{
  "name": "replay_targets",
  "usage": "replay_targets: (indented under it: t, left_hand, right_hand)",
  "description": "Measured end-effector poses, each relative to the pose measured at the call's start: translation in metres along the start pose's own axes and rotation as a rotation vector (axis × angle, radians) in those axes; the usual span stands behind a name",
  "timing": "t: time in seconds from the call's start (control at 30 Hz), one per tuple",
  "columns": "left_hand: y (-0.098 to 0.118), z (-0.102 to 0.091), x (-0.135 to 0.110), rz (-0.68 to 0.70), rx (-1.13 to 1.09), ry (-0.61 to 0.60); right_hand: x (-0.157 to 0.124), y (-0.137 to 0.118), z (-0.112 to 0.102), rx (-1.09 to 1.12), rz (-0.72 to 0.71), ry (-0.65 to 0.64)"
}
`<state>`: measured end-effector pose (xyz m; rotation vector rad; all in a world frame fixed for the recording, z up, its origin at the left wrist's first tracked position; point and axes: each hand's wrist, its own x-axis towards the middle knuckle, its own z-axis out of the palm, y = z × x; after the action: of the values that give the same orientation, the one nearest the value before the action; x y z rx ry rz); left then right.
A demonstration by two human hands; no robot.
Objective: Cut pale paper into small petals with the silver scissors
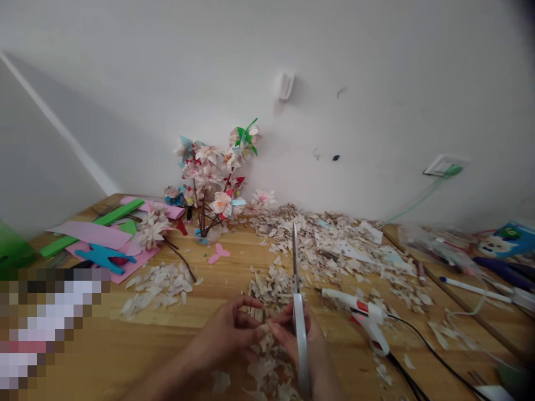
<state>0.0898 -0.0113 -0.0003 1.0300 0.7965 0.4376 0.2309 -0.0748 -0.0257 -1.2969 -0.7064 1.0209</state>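
Observation:
My left hand point(240, 328) is closed, its thumb and finger pinching a small pale piece like a dry flake point(267, 327). My right hand point(311, 340) meets it fingertip to fingertip at the same piece. Scissors point(297, 312) with a white handle stay in my right hand, blades pointing up and away from me. Just beyond my fingers lies a small heap of beige flakes point(271, 283). More pale flakes point(270, 373) lie under and in front of my hands.
Handmade flowers on stems point(209, 167) stand against the wall. To the left are coloured sheets point(92, 234) and a pile of whitish petals point(163, 287). A corded glue gun point(363, 312) lies right of my hands. A wide spread of flakes point(326, 239) covers the back.

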Motion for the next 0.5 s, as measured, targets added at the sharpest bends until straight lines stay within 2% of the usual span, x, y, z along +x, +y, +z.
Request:
replay_targets:
  t: [0.07,0.2,0.3,0.4,0.5]
  left_hand:
    - [0.001,0.002,-0.001,0.031,0.054,0.066]
    - [-0.002,0.005,-0.001,0.237,0.282,0.215]
    - [-0.002,0.003,-0.001,0.274,0.400,0.315]
    - [0.003,0.000,0.000,0.253,0.434,0.302]
    - [0.008,-0.001,0.005,0.261,0.502,0.184]
  right_hand:
    - [0.000,-0.001,0.002,0.021,0.005,0.009]
    - [0.000,-0.001,0.005,0.055,-0.003,0.031]
    - [-0.001,-0.001,0.005,0.073,-0.027,0.066]
    - [0.001,-0.005,0.006,0.056,-0.048,0.107]
    - [0.003,-0.012,0.006,-0.052,-0.066,0.116]
